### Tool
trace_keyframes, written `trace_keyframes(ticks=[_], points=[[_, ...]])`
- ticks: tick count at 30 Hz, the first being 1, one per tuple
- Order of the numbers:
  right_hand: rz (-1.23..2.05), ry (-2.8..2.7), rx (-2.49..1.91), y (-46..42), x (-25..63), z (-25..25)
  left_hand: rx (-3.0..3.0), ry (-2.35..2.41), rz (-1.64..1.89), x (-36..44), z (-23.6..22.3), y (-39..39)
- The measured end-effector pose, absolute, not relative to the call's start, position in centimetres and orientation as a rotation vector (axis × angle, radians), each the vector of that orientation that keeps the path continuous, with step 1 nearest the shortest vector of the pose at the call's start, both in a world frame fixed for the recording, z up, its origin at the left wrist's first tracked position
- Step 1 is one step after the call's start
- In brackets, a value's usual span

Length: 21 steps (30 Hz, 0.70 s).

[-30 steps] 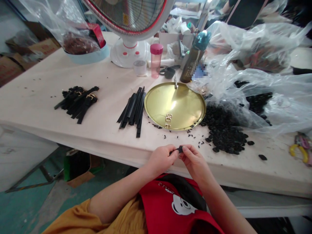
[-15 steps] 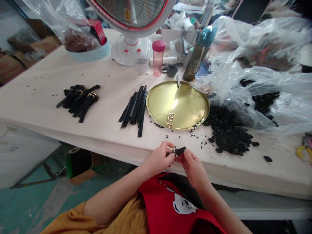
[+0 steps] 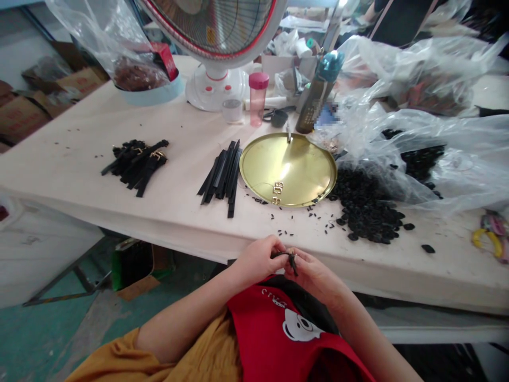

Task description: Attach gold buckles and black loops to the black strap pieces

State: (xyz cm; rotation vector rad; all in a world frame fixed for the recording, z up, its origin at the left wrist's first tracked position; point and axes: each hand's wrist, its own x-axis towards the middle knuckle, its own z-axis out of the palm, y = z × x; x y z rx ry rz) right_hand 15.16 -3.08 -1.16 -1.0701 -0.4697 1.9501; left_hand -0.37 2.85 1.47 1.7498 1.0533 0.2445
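Observation:
My left hand (image 3: 260, 258) and my right hand (image 3: 314, 273) meet just below the table's front edge, both pinched on a short black strap (image 3: 287, 258) held between them. Beyond them on the table lies a round gold tray (image 3: 302, 170) with two or three small gold buckles (image 3: 277, 190) near its front rim. Left of the tray lies a bundle of plain black straps (image 3: 221, 176). Farther left is a pile of black straps with gold buckles (image 3: 137, 162). A heap of small black loops (image 3: 368, 207) spreads right of the tray.
Clear plastic bags (image 3: 437, 159) with more black pieces cover the table's right side. A white and red fan (image 3: 214, 79), a pink cup (image 3: 257, 98), a teal-capped bottle (image 3: 318, 95) and a bagged bowl (image 3: 139, 79) stand at the back. Yellow-handled pliers (image 3: 487, 239) lie far right.
Both hands have dropped slightly toward my lap, and the strap between them has turned from lying sideways to pointing downward.

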Motion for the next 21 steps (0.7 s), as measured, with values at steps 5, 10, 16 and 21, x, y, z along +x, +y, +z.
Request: trace_keyframes(ticks=[5, 10, 16, 21], points=[[1.846, -0.518, -1.112, -3.6, 14.8, -1.6, 1.814, 1.059, 0.186, -1.0, 1.8, 2.3], [1.42, -0.732, -1.425, -3.4, 14.4, -1.5, 1.752, 1.024, 0.177, -1.7, 2.5, 2.0], [1.439, -0.96, -1.543, -3.5, 14.8, -1.2, 1.498, 0.937, 0.167, -1.3, 1.6, 1.9], [1.648, -0.83, -1.466, -3.9, 15.2, -1.7, 1.158, 0.853, 0.12, -1.1, 0.5, 2.0]])
